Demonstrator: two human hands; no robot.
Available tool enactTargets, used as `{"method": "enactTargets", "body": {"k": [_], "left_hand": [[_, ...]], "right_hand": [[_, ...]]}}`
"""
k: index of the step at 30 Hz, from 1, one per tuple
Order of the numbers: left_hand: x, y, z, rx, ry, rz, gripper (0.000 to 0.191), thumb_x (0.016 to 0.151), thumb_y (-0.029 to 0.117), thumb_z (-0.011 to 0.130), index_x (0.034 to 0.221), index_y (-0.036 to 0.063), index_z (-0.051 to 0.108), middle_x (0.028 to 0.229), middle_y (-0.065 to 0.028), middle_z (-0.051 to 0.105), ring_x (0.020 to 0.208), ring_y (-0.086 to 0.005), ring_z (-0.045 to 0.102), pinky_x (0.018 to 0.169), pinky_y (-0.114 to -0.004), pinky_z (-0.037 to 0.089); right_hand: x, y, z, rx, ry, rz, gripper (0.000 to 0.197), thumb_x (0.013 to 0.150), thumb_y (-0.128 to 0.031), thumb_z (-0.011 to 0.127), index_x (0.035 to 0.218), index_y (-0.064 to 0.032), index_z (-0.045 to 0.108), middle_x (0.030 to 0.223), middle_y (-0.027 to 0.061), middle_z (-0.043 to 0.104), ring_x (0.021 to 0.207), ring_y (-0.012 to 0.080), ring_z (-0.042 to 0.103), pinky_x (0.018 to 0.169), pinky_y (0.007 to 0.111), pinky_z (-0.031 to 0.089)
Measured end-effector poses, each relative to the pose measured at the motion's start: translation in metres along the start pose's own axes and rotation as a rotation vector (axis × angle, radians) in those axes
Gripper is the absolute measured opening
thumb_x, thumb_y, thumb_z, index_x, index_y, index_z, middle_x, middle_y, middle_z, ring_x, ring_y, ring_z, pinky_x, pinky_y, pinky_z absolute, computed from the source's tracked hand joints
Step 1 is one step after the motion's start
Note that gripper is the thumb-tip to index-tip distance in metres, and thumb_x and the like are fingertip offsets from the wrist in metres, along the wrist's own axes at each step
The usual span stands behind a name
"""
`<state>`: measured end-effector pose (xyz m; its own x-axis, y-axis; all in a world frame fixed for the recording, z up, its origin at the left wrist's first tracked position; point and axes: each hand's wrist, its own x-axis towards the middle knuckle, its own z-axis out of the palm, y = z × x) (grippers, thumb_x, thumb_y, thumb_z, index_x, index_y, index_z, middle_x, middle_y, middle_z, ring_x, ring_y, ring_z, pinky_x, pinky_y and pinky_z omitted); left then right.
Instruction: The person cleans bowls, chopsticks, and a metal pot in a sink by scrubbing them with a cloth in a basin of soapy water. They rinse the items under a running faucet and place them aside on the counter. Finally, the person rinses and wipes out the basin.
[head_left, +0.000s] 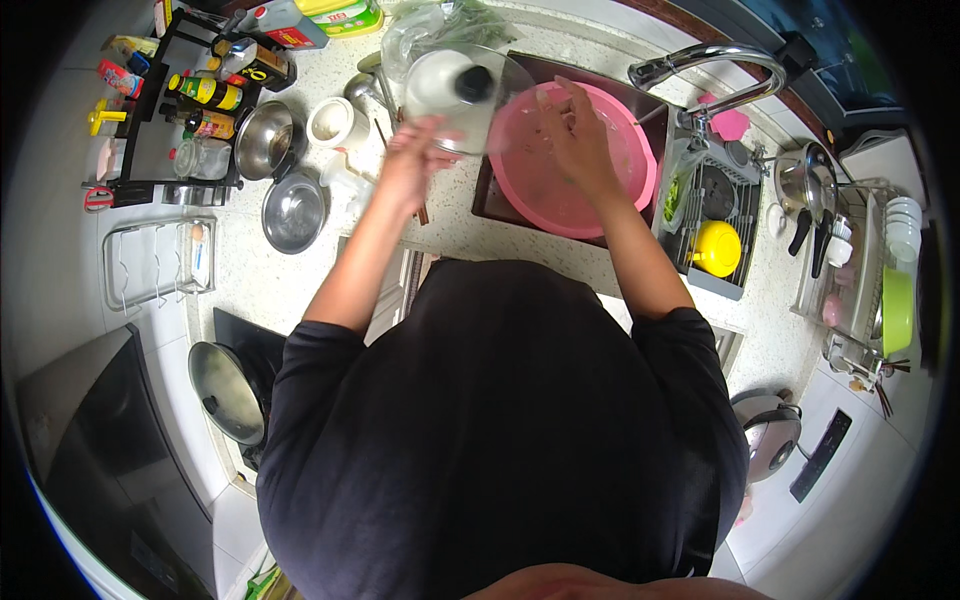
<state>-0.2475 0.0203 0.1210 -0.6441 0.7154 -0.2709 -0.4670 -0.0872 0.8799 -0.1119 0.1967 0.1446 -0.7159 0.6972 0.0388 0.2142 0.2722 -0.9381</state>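
A clear glass pot lid (471, 112) with a black knob is tilted over the counter and the left edge of the sink (482, 196), blurred by motion. My left hand (412, 161) grips the lid by its lower left rim. Through the glass a white round shape shows, too blurred to name. My right hand (576, 142) is over a pink plastic basin (540, 202), fingers apart and holding nothing. The basin sits in the sink and holds water with small bits in it. Whether my right fingertips touch the water cannot be told.
A chrome faucet (720, 56) arches behind the sink. Right of it, a drying rack (739, 281) holds a yellow mug (716, 247). To the left stand metal bowls (294, 214), a white container (337, 124) and a bottle rack (142, 142). A covered pan (229, 394) rests on the stove.
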Motion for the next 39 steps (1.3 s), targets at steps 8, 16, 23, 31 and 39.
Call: {"method": "enactTargets", "body": {"k": [8, 16, 23, 31, 39], "left_hand": [[-0.001, 0.077, -0.195, -0.262, 0.253, 0.288, 0.027, 0.088, 0.024, 0.041, 0.110, 0.0078, 0.043, 0.109, -0.0122, 0.052, 0.086, -0.0248, 0.057, 0.057, -0.024, 0.047], [0.000, 0.073, -0.354, -0.338, 0.663, 0.221, 0.028, 0.090, 0.030, 0.031, 0.101, 0.0090, 0.046, 0.115, -0.0096, 0.050, 0.092, -0.0252, 0.055, 0.056, -0.024, 0.049], [0.002, 0.064, -0.371, -0.271, 0.698, 0.130, 0.030, 0.091, 0.031, 0.030, 0.095, 0.0076, 0.048, 0.109, -0.0085, 0.054, 0.087, -0.0235, 0.057, 0.054, -0.022, 0.048], [-0.007, 0.069, -0.387, 0.020, 0.880, -0.088, 0.030, 0.092, 0.028, 0.028, 0.105, 0.0061, 0.043, 0.099, -0.0066, 0.057, 0.072, -0.0155, 0.056, 0.049, -0.018, 0.043], [-0.003, 0.061, -0.387, 0.089, 1.095, -0.165, 0.025, 0.088, 0.026, 0.042, 0.103, 0.0062, 0.047, 0.095, -0.0050, 0.053, 0.077, -0.0164, 0.055, 0.049, -0.021, 0.045]], "right_hand": [[0.021, 0.123, -0.020, -0.225, 0.080, 0.057, 0.032, 0.081, -0.028, 0.053, 0.096, 0.0000, 0.056, 0.072, 0.0108, 0.059, 0.059, 0.0155, 0.056, 0.055, 0.027, 0.043], [0.004, 0.261, -0.028, -0.696, -0.209, 0.427, 0.039, 0.070, -0.029, 0.056, 0.096, -0.0006, 0.056, 0.107, 0.0221, 0.050, 0.104, 0.0321, 0.047, 0.088, 0.039, 0.037], [0.000, 0.336, -0.003, -0.427, -0.362, 0.063, 0.068, 0.067, -0.028, 0.065, 0.123, -0.0034, 0.036, 0.121, 0.0189, 0.040, 0.106, 0.0316, 0.044, 0.090, 0.038, 0.036], [0.015, 0.325, 0.030, -0.542, -0.469, 0.472, 0.032, 0.067, -0.021, 0.066, 0.091, -0.0009, 0.060, 0.091, 0.0095, 0.060, 0.078, 0.0192, 0.057, 0.063, 0.033, 0.046], [0.055, 0.235, -0.015, 0.150, -0.083, 0.521, 0.024, 0.070, -0.018, 0.061, 0.089, -0.0041, 0.059, 0.077, 0.0069, 0.060, 0.063, 0.0172, 0.058, 0.058, 0.030, 0.045]]}}
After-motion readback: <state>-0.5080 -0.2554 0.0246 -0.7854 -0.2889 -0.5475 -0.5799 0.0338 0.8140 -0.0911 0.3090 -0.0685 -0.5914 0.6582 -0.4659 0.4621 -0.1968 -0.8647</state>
